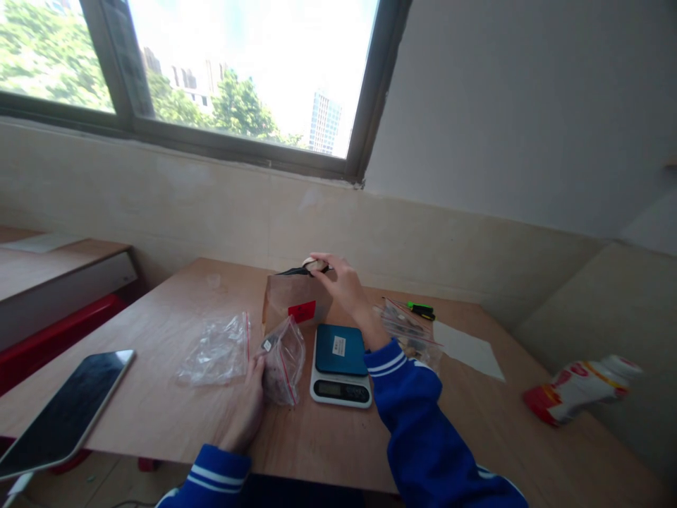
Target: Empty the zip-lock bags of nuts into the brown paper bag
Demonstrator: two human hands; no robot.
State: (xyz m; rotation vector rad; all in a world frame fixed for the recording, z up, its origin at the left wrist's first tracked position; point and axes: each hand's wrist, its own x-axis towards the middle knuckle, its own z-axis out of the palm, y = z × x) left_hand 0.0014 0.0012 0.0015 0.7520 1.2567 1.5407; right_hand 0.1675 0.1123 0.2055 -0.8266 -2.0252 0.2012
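Observation:
My left hand (248, 406) is closed on the side of a clear zip-lock bag (288, 360) with a red seal line and a small white label. What lies inside it is hard to make out. My right hand (343, 282) reaches out and pinches a small, pale, rounded piece (315, 265) above the open top of a brown paper bag (275, 303), which has a red label and a dark lining. Between my arms sits a kitchen scale (341, 353) with a blue-green platform; the numbers on its display are unreadable.
An unfilled-looking clear zip-lock bag (219, 349) lies left, beyond a tablet (68, 409). Rightward are filled zip-lock bags (407, 328), a green-and-black screwdriver (420, 309), a white paper sheet (468, 349) and a white-and-red bottle (579, 388). Wall and window rise behind the table.

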